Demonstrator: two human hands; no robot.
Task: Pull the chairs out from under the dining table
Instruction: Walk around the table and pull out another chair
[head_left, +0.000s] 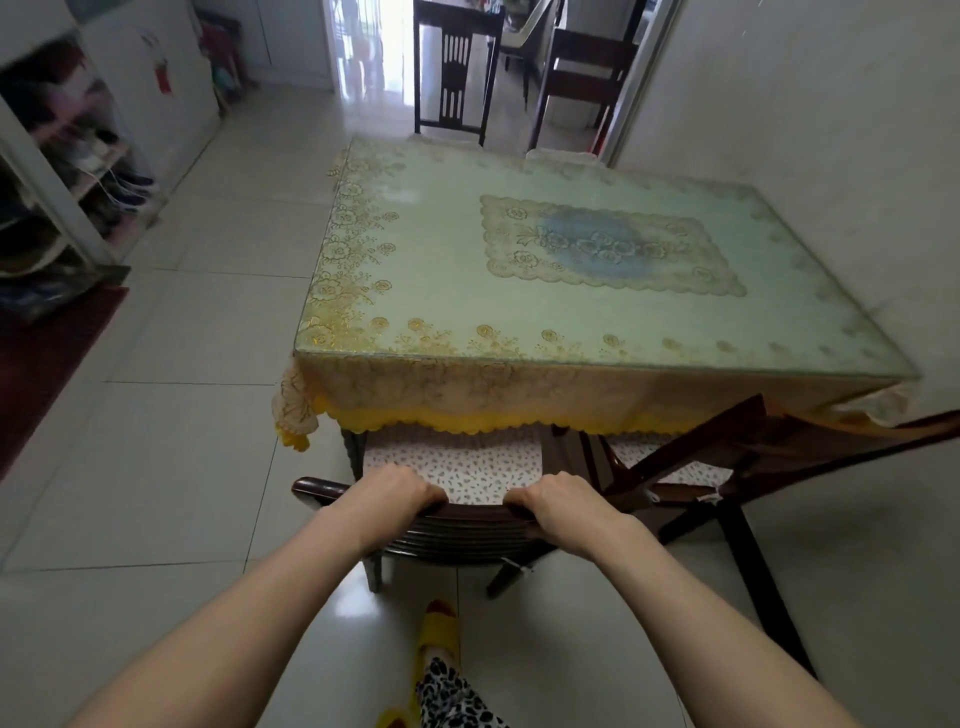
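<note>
The dining table (467, 291) wears a green-and-gold floral cloth with a yellow fringe. At its near side a dark wooden chair (311, 488) with a spotted seat cushion is partly under the edge. My left hand (395, 491) and my right hand (558, 501) both grip its top rail. A second dark chair (691, 457) stands tilted to the right, its seat partly under the table. Two more dark chairs, a left one (454, 73) and a right one (587, 73), stand beyond the table's far side.
A white wall (831, 130) runs along the table's right side. An open shoe rack (67, 171) stands at the left, with a dark red mat (47, 364) on the tiled floor. My foot in a yellow slipper (439, 629) is below the chair.
</note>
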